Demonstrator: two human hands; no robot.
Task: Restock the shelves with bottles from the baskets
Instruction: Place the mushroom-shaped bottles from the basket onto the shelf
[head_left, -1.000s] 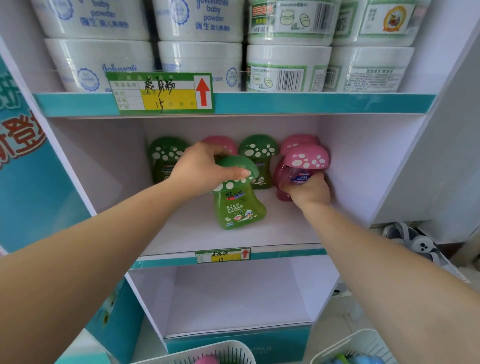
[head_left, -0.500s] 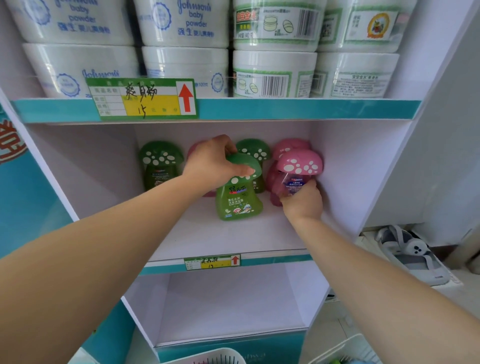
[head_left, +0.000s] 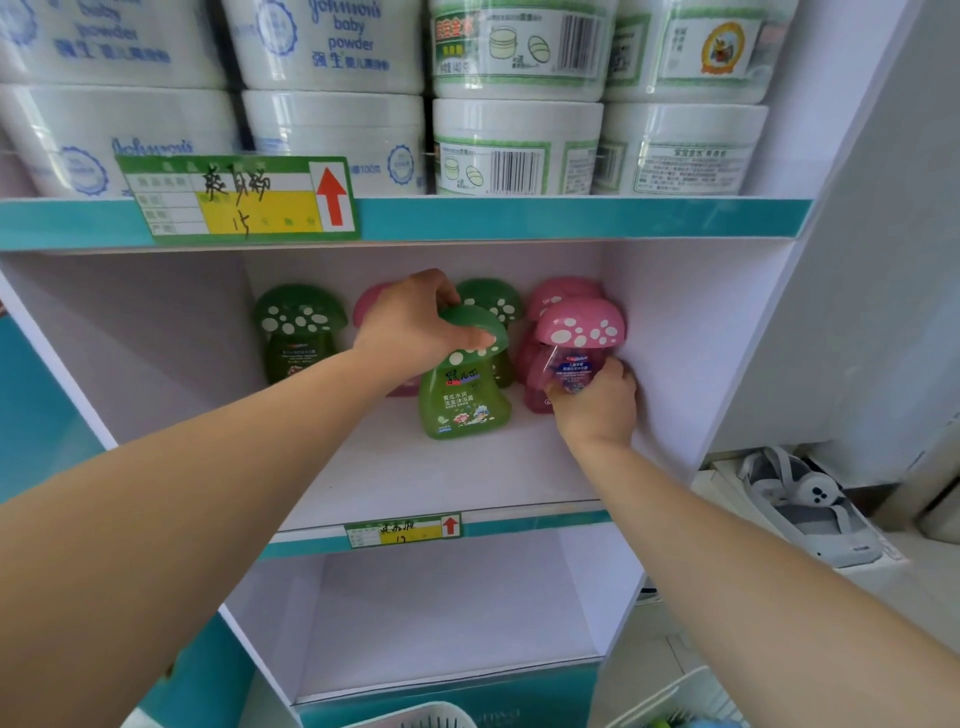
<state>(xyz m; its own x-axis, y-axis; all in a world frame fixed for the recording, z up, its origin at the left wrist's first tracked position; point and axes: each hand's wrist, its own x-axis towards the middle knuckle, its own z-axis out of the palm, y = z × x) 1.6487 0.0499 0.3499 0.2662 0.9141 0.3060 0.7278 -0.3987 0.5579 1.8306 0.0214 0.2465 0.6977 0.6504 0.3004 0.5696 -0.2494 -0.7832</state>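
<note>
overhead white tubs (head_left: 514, 150); left fingers (head_left: 441, 293) grip green bottle (head_left: 462, 400), right fingers (head_left: 618, 370) pink bottle (head_left: 576, 332), on white shelf (head_left: 415, 478).

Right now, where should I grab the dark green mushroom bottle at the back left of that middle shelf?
The dark green mushroom bottle stands upright, its wide cap overhanging a narrower body, and the shelf above blocks a top-down reach. So likely wrap the body just under the cap, reaching in from the front.
</note>
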